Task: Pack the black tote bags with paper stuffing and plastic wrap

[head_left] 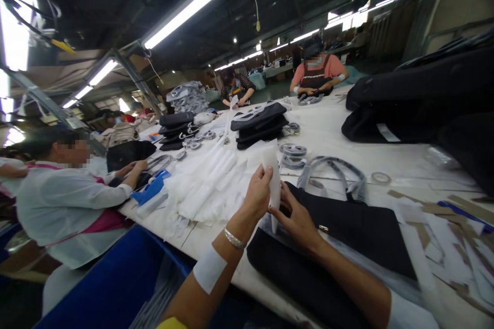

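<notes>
My left hand (259,187) pinches a folded white foam sheet (275,180) between thumb and fingers and holds it upright. On its lower right edge, the fingers and thumb of my right hand (295,216) close in and touch the same sheet. Beneath my right forearm lies a black handbag (351,226) with a small gold clasp and wrapped handles (335,172). Another black piece (293,272), perhaps part of a bag, rests at the table's near edge, partly covered by my arm. A heap of white foam sheets (216,180) spreads to the left of my hands.
Stacked black bags stand mid-table (260,126) and at right (409,97). A tape roll (381,178) and paper scraps (443,236) lie on the right. A co-worker in white (73,200) sits at left, beside a blue bin (116,277); other people work across the table.
</notes>
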Demonstrator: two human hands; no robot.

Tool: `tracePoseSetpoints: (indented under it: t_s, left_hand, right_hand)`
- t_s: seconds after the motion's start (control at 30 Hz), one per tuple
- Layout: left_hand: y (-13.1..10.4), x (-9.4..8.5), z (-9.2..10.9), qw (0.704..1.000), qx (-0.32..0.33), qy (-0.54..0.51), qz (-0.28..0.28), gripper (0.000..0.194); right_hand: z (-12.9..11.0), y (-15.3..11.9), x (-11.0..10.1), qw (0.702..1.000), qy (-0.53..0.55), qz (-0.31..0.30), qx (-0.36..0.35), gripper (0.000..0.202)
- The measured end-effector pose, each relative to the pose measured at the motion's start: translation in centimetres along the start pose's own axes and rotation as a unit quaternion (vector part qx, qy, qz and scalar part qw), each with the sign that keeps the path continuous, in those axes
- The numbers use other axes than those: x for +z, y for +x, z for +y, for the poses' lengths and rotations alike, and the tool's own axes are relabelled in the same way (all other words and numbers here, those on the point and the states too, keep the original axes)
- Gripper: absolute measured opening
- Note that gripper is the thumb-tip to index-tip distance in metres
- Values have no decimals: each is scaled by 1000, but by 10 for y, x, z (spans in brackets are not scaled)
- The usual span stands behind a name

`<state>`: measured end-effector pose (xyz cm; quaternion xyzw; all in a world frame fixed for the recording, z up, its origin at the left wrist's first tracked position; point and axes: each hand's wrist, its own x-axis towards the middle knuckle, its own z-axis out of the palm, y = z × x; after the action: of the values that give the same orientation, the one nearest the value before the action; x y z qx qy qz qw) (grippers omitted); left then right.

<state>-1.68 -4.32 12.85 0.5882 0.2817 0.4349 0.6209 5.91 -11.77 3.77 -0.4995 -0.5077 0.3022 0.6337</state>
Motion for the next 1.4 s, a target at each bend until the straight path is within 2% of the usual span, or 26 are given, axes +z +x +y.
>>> tracePoseSetpoints:
  t_s: [0.07,0.17,0.23,0.33,0.4,0.47,0.53,0.6,0.67,0.73,0.77,0.83,0.9,0.97,1.03,1.13,1.23,1.33,1.4]
  left_hand:
    - [-9,-6,1,996,25,86,-13,32]
    - [-21,-24,-6,969,43,243,-23,27]
    - [-26,-39,-15,964,27,265,0,29]
    - [-28,-63,-24,975,3,206,86,38]
    - [-28,-77,-27,980,3,161,117,40]
    - [-28,-88,-29,988,-4,113,106,41]
    - [-28,-96,-32,994,-20,64,90,40]
    - [-30,-102,-35,995,-34,19,89,38]
    - [-31,-108,-38,994,-54,-19,88,38]
    - [-31,-112,-41,992,-87,-55,76,44]
    - [-30,-113,-42,990,-105,-68,70,47]
    - [-27,-116,-44,986,-128,-84,68,48]
    - [-21,-116,-47,984,-131,-90,81,43]
    - [-12,-114,-51,983,-123,-93,105,38]
    - [-3,-110,-56,980,-112,-96,133,35]
    - [11,-100,-63,976,-83,-115,166,36]
    - [24,-87,-65,971,-45,-142,188,35]
    - [35,-71,-66,965,-15,-169,202,32]
    - [39,-61,-68,963,-9,-191,190,33]
  right_hand:
    - [-1,0,0,999,37,14,25,82]
    - [-2,-1,-1,997,46,39,39,73]
    - [-2,-1,-2,999,11,27,41,61]
    - [-2,0,-1,999,-23,9,40,47]
    - [-5,2,2,999,-19,20,39,45]
    - [-17,3,5,999,-14,24,44,45]
    - [-39,5,5,998,-18,3,55,44]
    - [-69,7,-1,996,-38,-33,68,43]
    - [-96,14,-12,989,-101,-86,63,41]
    - [-109,28,-27,961,-229,-157,3,36]
    - [-109,37,-34,934,-299,-193,-44,33]
    - [-93,60,-49,865,-410,-253,-138,31]
    - [-64,83,-59,807,-468,-306,-189,34]
    - [-32,102,-64,769,-496,-354,-194,37]
    - [-7,115,-66,751,-502,-389,-183,36]
    - [6,124,-69,750,-492,-422,-134,30]
    - [-2,128,-77,768,-460,-436,-84,24]
    - [-15,127,-84,799,-416,-425,-89,15]
    - [-21,123,-88,815,-401,-406,-104,13]
